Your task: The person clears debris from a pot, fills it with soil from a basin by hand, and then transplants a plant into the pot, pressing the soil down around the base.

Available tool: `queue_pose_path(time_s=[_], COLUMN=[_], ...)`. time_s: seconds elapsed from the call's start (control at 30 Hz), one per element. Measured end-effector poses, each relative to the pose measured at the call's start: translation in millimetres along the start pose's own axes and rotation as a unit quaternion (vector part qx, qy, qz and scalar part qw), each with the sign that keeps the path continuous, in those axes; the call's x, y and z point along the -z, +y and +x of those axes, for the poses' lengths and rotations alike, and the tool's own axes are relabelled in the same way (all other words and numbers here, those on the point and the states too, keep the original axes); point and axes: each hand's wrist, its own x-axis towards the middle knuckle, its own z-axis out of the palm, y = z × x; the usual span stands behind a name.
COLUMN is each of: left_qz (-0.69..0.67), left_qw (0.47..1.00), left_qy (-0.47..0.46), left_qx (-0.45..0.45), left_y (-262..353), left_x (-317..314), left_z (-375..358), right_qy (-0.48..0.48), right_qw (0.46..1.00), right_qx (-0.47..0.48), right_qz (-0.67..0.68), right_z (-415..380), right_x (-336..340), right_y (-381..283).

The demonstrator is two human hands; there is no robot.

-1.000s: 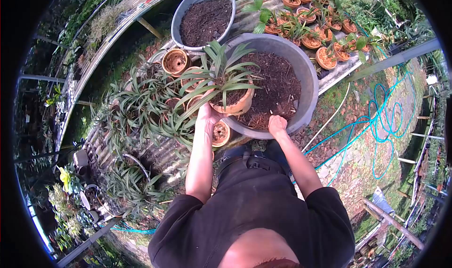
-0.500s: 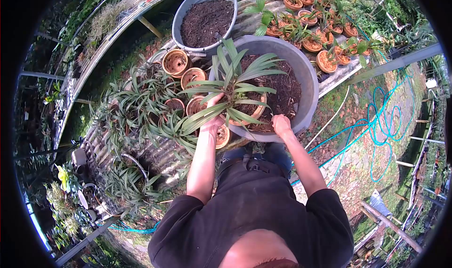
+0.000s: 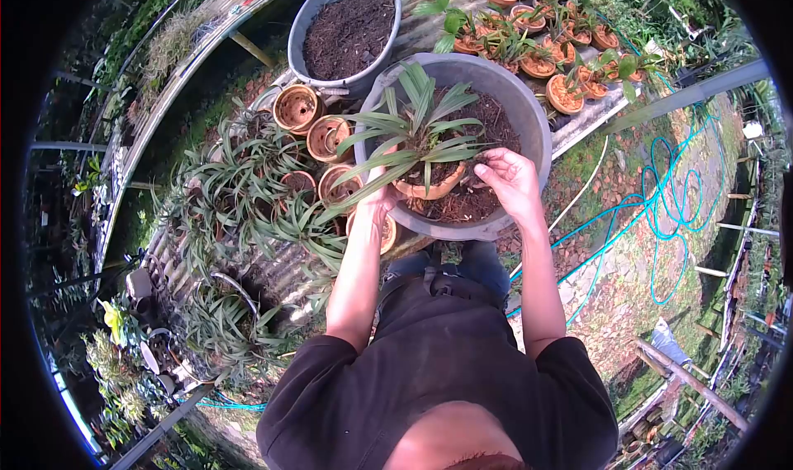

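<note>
A long-leaved green plant (image 3: 425, 127) stands in a clay pot (image 3: 434, 189) over the large grey tub (image 3: 541, 140), which has dark potting mix (image 3: 496, 115) in it. My left hand (image 3: 382, 191) grips the pot at its left side, with the fingers partly hidden under leaves. At the right rim of the pot is my right hand (image 3: 505, 177), its thumb and fingers pinched together beside the leaf tips. Whatever lies between those fingertips is too small to make out.
Empty clay pots (image 3: 329, 137) stand left of the tub, near more leafy plants (image 3: 248, 168). A second tub of soil (image 3: 347, 36) is behind. Small potted plants (image 3: 565, 94) fill the back right. A teal hose (image 3: 652, 201) lies on the ground at right.
My right hand has risen from the potting mix to the pot's right rim. The pot has become more upright, and its plant has shifted slightly. The whole view has shifted a little.
</note>
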Motion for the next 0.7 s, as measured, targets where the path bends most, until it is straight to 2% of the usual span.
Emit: queue_pose_path(time_s=[0.1, 0.13, 0.23, 0.27, 0.37, 0.47, 0.57, 0.6, 0.63, 0.7], left_qz=[0.017, 0.004, 0.002, -0.008, 0.0, -0.007, -0.018, -0.006, -0.004, 0.002], left_qw=[0.998, 0.997, 0.996, 0.999, 0.997, 1.0, 0.999, 1.0, 1.0, 1.0], left_qy=[-0.049, -0.072, -0.088, -0.036, -0.071, -0.011, -0.035, -0.007, -0.004, 0.001], left_qx=[0.026, 0.034, -0.004, 0.025, 0.012, 0.017, 0.026, 0.022, 0.024, 0.03], left_y=[-6.6, -9.6, -19.2, -18.2, -16.0, -23.1, -18.4, -15.7, -12.6, -6.8], left_x=[-2.9, -0.9, -8.1, -13.3, -15.1, -0.6, 6.3, 1.8, -1.6, -6.3], left_z=[1.5, 9.0, 3.4, 2.2, -1.4, 1.9, 3.8, 2.8, 0.8, -4.4], right_qy=[0.043, 0.068, 0.103, 0.095, 0.117, 0.175, 0.139, 0.096, 0.054, 0.037], right_qw=[0.98, 0.977, 0.909, 0.878, 0.854, 0.778, 0.815, 0.794, 0.788, 0.776], right_qx=[0.023, 0.037, 0.186, 0.254, 0.268, 0.239, 0.25, 0.295, 0.272, 0.289], right_qz=[-0.194, -0.2, -0.36, -0.394, -0.43, -0.554, -0.503, -0.523, -0.55, -0.56], right_z=[16.2, 17.3, 14.5, 13.2, 7.5, 3.3, -3.4, -7.6, -12.2, -14.4], right_x=[-18.1, -27.7, -41.6, -41.1, -42.8, -48.9, -46.6, -46.3, -48.1, -56.8], right_y=[-5.5, -6.8, -2.4, -0.6, -2.2, -8.0, -10.6, -13.6, -12.2, -2.9])
